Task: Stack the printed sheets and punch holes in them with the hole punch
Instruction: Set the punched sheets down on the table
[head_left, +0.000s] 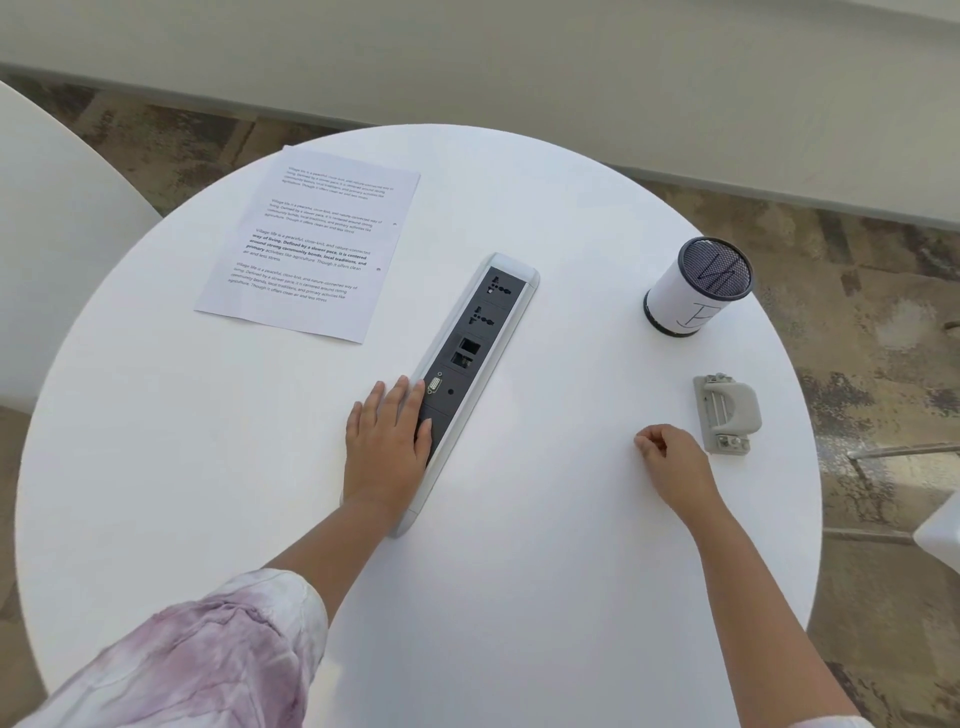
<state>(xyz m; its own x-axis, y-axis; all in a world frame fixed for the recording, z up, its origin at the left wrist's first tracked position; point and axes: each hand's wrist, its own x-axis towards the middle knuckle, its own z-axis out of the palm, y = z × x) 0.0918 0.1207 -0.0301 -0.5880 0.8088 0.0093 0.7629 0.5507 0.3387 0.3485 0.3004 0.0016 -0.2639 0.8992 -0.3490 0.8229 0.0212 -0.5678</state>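
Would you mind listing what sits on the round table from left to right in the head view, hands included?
Printed sheets → left hand, resting flat on the near end of the socket strip → right hand, fingers curled, holding nothing → hole punch. The mesh cup overlaps these last two, farther back.

Smooth matt white table (519, 571), paper sheets (311, 244), grey plastic hole punch (727, 413) (metal fittings).
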